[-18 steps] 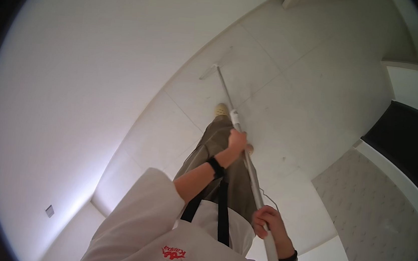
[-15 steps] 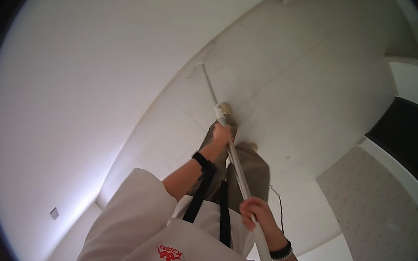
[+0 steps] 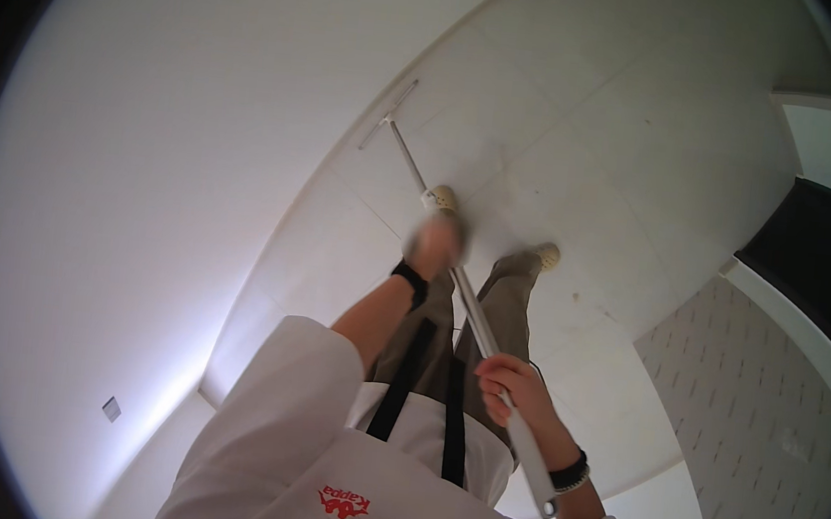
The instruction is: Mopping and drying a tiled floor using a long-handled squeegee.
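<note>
A long-handled floor squeegee [image 3: 481, 328] slants from beside my right hip up toward the left wall. Its thin T-shaped head [image 3: 388, 117] lies on the floor close to the wall's foot. My left hand [image 3: 434, 244], blurred by motion, is closed round the pole just behind its white joint. Lower down, my right hand [image 3: 514, 384] wraps the white grip near the handle's end, thumb and fingers round it. The rear tip of the handle sticks out past my right wrist.
Pale floor tiles [image 3: 588, 126] stretch ahead and right, with small dark specks. A white wall [image 3: 167, 136] runs along the left. My feet in cream clogs [image 3: 549, 256] stand apart. At right are a dark opening [image 3: 820, 268] and a patterned grey surface [image 3: 754, 382].
The squeegee head has slid slightly forward and left along the wall and now shows clearly. My left hand has moved forward with the pole. My right foot has stepped forward.
</note>
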